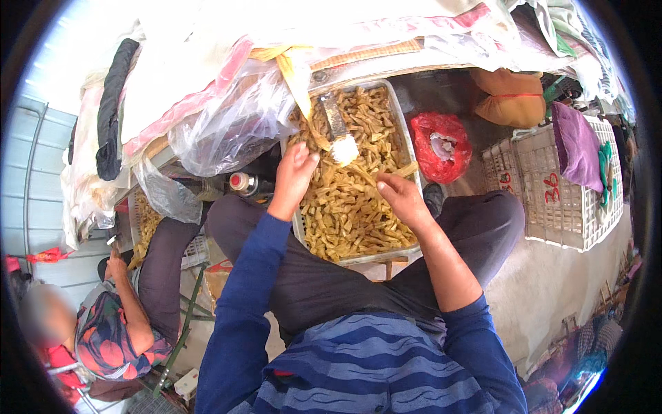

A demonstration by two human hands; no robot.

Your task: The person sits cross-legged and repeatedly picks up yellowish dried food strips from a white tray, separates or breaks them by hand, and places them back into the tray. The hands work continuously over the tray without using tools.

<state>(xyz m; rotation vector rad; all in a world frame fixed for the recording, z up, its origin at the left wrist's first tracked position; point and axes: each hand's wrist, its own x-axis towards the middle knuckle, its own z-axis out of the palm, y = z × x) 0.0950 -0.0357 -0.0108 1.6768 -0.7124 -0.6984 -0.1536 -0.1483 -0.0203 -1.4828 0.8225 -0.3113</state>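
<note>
A white plastic crate (406, 129) between my knees is full of short, yellow-brown folded strips (341, 227) that look like dried plant pieces. My left hand (296, 173) is raised over the crate's left side, fingers curled; whether it pinches anything does not show. My right hand (399, 195) has a yellowish strip (366, 173) between thumb and fingers over the crate's right half. Just beyond the hands, a metal strip (335, 116) with a bright white lump (344, 150) at its near end stands over the pieces. A yellow cloth band (297, 85) hangs beside it from the table edge.
A plastic-covered table (362, 72) overhangs the crate. A red bag (442, 147) lies right of it, near white crates (556, 181) with a purple cloth (574, 147). A red-capped bottle (243, 182) lies by my left knee. A co-worker (114, 326) sits at the left beside another crate (195, 252).
</note>
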